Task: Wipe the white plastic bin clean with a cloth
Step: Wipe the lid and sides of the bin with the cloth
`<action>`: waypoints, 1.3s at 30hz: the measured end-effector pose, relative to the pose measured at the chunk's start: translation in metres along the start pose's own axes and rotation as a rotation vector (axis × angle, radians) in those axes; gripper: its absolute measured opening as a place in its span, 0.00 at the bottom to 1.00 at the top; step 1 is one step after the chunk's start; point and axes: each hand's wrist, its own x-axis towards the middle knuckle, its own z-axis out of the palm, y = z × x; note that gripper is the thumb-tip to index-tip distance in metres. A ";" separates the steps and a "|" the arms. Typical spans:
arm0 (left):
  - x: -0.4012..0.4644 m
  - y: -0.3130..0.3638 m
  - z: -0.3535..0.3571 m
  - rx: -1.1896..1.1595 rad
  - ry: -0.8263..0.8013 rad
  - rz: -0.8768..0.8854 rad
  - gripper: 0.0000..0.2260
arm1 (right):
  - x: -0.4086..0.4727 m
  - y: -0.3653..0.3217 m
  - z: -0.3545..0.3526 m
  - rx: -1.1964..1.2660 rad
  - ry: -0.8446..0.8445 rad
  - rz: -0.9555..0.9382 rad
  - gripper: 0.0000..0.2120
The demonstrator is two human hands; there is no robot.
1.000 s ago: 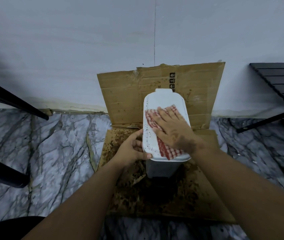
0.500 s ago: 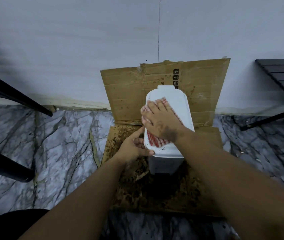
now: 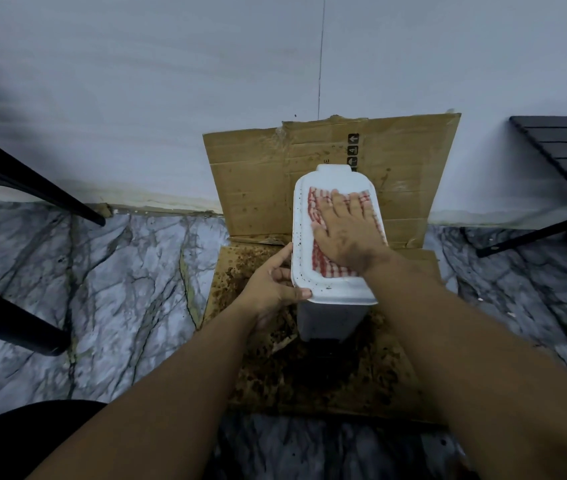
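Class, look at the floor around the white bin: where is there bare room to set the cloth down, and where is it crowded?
Bare marble floor lies left of the stained cardboard, between it and the black legs. Crowded: the bin lid, under the cloth and right hand, and its left edge, gripped by the left hand.

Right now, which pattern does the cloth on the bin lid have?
Red and white checks, seen in the head view: cloth.
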 end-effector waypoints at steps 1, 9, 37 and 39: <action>-0.001 0.000 -0.001 0.002 -0.002 0.001 0.46 | -0.003 -0.011 0.002 0.002 0.010 -0.011 0.32; -0.006 0.001 0.008 0.050 -0.029 0.081 0.43 | -0.054 -0.051 0.024 -0.113 0.131 -0.105 0.32; -0.004 0.007 0.009 -0.046 0.007 -0.039 0.43 | -0.078 0.006 0.017 -0.025 0.099 -0.081 0.35; -0.001 0.006 0.009 -0.023 0.030 -0.039 0.42 | -0.081 0.032 0.014 0.040 0.101 -0.065 0.34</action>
